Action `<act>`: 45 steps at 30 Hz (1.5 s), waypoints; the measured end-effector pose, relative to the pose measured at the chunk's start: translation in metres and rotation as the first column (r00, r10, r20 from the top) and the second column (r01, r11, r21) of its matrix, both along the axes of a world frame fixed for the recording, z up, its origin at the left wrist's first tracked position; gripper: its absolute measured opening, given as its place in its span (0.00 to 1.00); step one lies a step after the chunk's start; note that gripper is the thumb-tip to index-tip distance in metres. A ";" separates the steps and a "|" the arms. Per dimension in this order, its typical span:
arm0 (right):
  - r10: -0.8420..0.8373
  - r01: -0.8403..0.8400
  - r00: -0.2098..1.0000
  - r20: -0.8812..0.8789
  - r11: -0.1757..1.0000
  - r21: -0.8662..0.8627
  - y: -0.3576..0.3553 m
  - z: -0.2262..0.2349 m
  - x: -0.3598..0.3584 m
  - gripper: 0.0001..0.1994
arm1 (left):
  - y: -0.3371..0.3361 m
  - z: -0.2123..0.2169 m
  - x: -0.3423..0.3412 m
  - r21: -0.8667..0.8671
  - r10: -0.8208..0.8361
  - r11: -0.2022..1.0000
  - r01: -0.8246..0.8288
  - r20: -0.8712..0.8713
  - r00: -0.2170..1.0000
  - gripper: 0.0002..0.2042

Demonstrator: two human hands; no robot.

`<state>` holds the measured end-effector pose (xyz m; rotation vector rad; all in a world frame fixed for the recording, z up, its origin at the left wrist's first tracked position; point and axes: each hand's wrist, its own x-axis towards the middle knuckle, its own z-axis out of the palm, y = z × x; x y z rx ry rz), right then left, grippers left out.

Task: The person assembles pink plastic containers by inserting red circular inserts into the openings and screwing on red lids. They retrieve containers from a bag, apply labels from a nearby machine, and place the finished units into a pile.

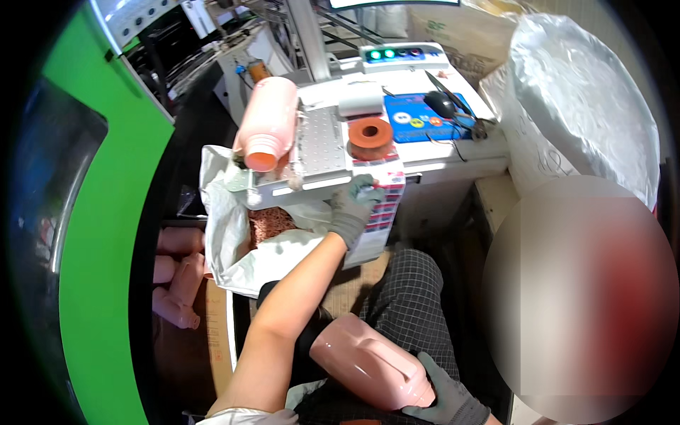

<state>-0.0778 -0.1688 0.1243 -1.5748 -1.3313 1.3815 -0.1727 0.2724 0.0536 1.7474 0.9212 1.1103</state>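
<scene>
My right hand (445, 393), in a grey glove, grips the neck end of a glossy pink plastic bottle (354, 347) with a moulded handle. The bottle lies tilted across my lap, its base toward the left. Further forward, my gloved left hand (356, 207) is closed, thumb and fingers pinched at a sheet of red-and-white labels (386, 205) that hangs over the table's front edge. The fingertips partly cover the sheet. Just beyond that hand, an orange-brown tape roll (370, 137) rests on the table. A second pink bottle (269, 120) lies on the perforated metal plate, its open mouth toward me.
Below the table edge, a white sack (223, 248) holds pinkish scraps (270, 225). Several pink bottles (188, 280) lie in a carton at the left. A control box with lit green buttons (402, 57) and a blue mat (425, 117) are on the table. Large plastic-wrapped bags (581, 92) stand right.
</scene>
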 end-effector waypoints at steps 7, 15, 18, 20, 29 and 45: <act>-0.203 0.172 0.932 -0.301 0.977 -0.129 0.018 -0.005 -0.006 0.59 | -0.003 0.001 -0.033 0.028 -0.047 0.999 0.046 0.045 0.998 0.08; -0.301 0.234 0.938 0.173 0.916 0.325 0.042 -0.057 -0.066 0.55 | -0.185 0.082 -0.177 -0.521 0.352 0.836 -0.170 0.272 0.896 0.05; -0.243 0.033 0.875 0.418 0.892 0.450 0.049 -0.059 -0.079 0.52 | -0.231 0.063 -0.185 -0.726 0.451 0.677 -0.125 0.274 0.849 0.05; -0.262 -0.008 0.847 0.462 0.863 0.505 0.046 -0.063 -0.082 0.50 | -0.242 0.048 -0.185 -0.707 0.495 0.698 -0.116 0.358 0.792 0.06; -0.275 -0.164 0.772 0.573 0.785 0.598 0.041 -0.073 -0.097 0.34 | -0.245 0.013 -0.211 -0.533 0.427 0.801 -0.274 0.188 0.884 0.06; -0.418 0.194 0.874 0.248 0.767 0.612 0.031 -0.036 -0.058 0.42 | -0.229 -0.015 -0.154 0.225 0.095 0.972 -0.061 -0.141 0.985 0.32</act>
